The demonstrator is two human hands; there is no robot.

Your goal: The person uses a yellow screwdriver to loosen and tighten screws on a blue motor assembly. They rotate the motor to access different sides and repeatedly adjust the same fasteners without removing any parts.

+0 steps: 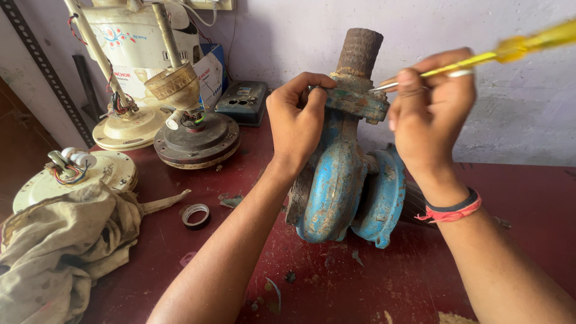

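Note:
A worn blue water pump [339, 186] stands on the dark red table [420, 276], with a rusty pipe stub [360, 53] rising from its top flange [359, 101]. My left hand [297, 123] grips the left end of that flange, fingers curled over its edge. My right hand [429, 114] holds a screwdriver with a yellow translucent handle [528, 45]; its metal tip [384, 87] touches the right side of the flange. A red and black band [453, 210] circles my right wrist.
Ceiling-fan motors and parts [195, 135] stand at the back left, one cream housing with coloured wires [72, 171] at the far left. A dirty cloth [60, 240] lies front left, a roll of black tape [196, 216] beside it. A grey switch box [243, 102] leans at the wall.

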